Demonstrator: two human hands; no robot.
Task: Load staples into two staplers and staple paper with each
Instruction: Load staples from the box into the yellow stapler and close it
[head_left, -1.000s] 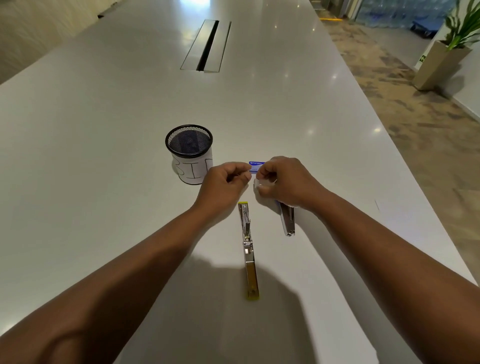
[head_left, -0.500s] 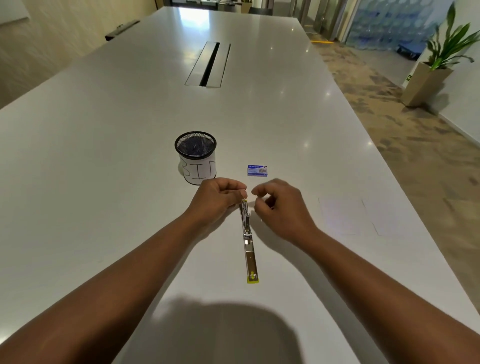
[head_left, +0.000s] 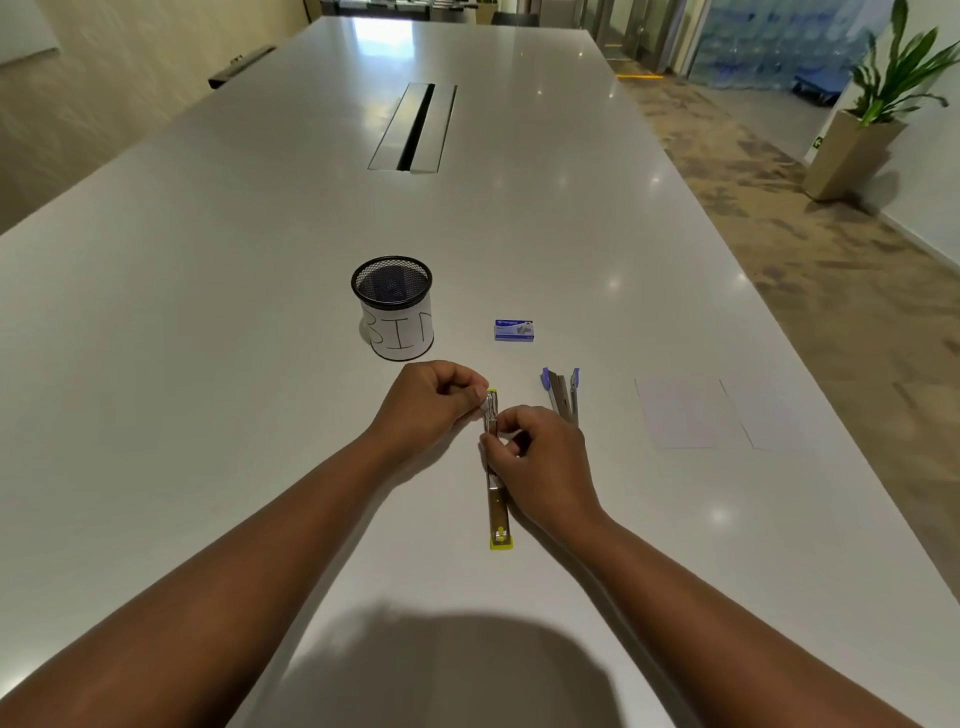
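Left hand (head_left: 431, 400) curled, fingers pinching the far tip of the opened yellow-ended metal stapler (head_left: 497, 512) flat on the white bench (head_left: 208, 364), right hand (head_left: 540, 462) arched over its middle, fingertips pinching the rail

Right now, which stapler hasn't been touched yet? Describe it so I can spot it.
Start at the mesh cup marked BIN on the white table, then go right past the small blue staple box. Just nearer lies the purple stapler, hinged open, left of the paper sheets. Purple tips and no hand on it distinguish it from the yellow stapler.
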